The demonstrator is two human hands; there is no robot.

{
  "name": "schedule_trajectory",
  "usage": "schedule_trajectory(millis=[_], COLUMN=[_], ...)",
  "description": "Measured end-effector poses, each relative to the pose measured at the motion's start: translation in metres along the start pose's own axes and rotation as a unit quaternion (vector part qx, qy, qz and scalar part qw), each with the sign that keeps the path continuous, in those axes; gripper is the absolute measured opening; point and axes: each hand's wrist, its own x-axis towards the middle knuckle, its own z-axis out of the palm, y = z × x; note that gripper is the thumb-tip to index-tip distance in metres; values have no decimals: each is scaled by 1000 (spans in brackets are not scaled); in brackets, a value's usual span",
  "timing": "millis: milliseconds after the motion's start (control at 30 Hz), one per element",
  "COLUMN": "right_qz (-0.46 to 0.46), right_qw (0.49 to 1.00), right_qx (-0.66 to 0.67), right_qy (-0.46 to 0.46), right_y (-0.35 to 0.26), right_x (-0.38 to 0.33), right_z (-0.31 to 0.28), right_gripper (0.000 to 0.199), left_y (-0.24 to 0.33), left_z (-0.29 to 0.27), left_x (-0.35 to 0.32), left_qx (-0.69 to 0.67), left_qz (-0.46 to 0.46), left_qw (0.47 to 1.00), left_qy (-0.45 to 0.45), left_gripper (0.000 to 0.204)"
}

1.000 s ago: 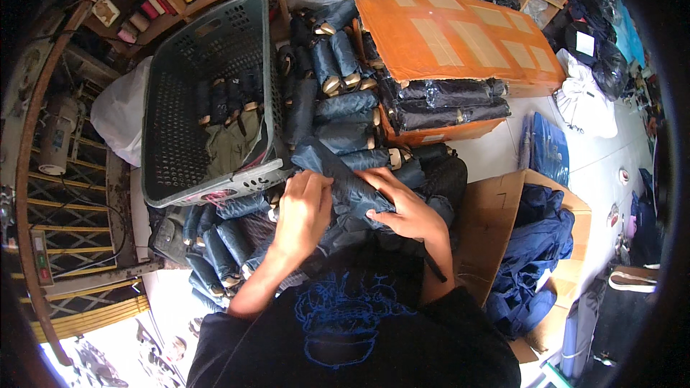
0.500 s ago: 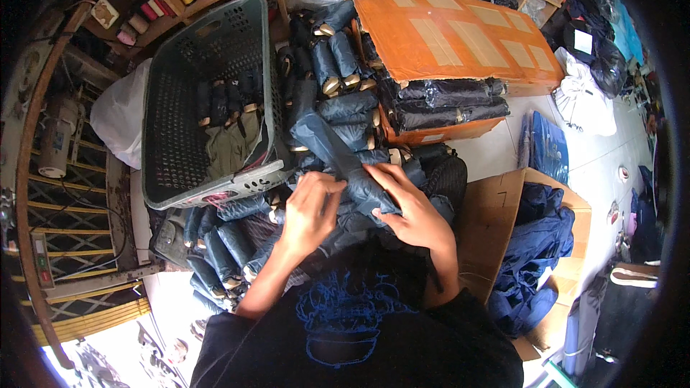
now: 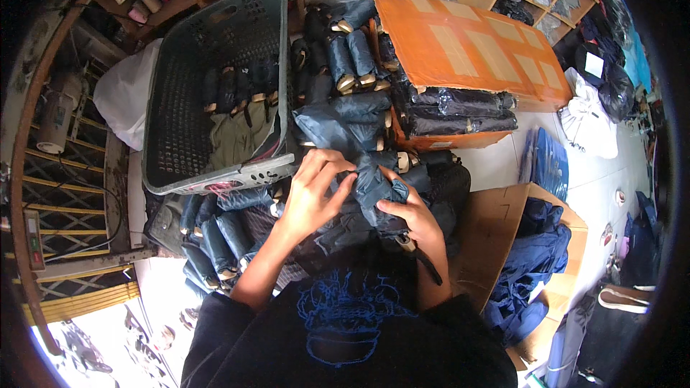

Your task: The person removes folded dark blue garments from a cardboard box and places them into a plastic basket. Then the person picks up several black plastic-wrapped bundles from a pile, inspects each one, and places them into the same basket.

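Right fingers (image 3: 395,208) clamped on dark-blue fabric bundle (image 3: 372,188); left fingers (image 3: 327,163) at its left edge, pinch unclear. Loose upper end (image 3: 322,126) beyond fingers could unfurl if right grip slackens.

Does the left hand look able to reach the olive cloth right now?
Probably yes: the basket is open above the olive cloth, though its rim lies between the cloth and the left hand, which is at a blue bundle.
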Motion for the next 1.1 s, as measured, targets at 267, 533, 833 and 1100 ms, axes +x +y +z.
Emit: schedule_trajectory(millis=[267,533,833,1100], right_qz=[-51,-45,-58,-123], right_qw=[993,994,991,986], right_qx=[-31,67,120,114], right_qy=[102,70,7,7], right_y=[15,4,11,11], right_x=[8,9,4,7], right_z=[19,-5,-17,-4], right_gripper=[61,67,66,63], left_y=[-14,7,-7,-1], left_z=[15,30,37,43], left_x=[-24,-21,-7,-9], left_qx=[31,-130,-143,-90], left_qz=[57,-165,-251,-28], left_qw=[997,971,955,987], left_qy=[-42,112,69,127], left_gripper=[27,12,8,16])
